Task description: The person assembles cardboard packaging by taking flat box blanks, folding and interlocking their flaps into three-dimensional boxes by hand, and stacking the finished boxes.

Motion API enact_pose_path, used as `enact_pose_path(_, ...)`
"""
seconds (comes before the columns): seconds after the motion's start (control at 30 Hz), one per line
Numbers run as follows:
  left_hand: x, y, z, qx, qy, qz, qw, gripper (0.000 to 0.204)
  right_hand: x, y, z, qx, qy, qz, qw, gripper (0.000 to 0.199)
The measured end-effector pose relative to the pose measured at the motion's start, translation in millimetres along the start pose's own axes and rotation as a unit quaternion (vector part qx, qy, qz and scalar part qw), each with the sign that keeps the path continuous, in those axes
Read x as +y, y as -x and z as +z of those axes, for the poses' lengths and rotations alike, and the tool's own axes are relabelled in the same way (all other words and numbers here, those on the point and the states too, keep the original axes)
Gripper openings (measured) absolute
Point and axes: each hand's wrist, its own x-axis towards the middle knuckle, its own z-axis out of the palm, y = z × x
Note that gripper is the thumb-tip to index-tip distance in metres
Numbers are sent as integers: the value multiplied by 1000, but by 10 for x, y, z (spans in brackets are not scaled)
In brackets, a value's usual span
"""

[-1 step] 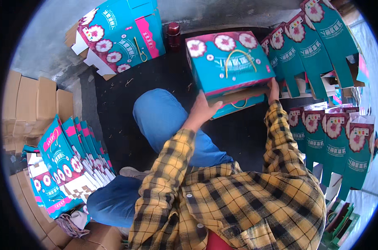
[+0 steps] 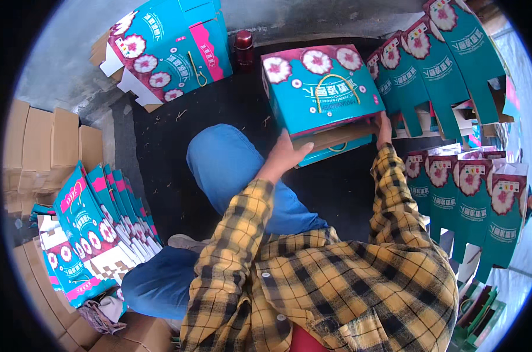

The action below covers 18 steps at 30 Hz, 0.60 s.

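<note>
Hands — left hand (image 2: 288, 154), right hand (image 2: 385, 126) — gripping teal gift box (image 2: 318, 88).

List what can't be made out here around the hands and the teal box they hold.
- Right hand: head view, mostly hidden behind the teal gift box; grip unclear.
- Left hand: fingertips tucked under the brown flap.
- Box interior: covered by its own walls.
- Dark red bottle: too small to tell its contents.
- Flat box stack: count blurred by the fisheye rim.
</note>
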Motion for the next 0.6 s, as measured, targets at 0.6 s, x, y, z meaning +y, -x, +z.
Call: enact_pose_path(0.6, 51, 113, -22, 88, -84, 37, 992, 54, -1383, 1702, 2530, -189, 366, -533, 739, 44)
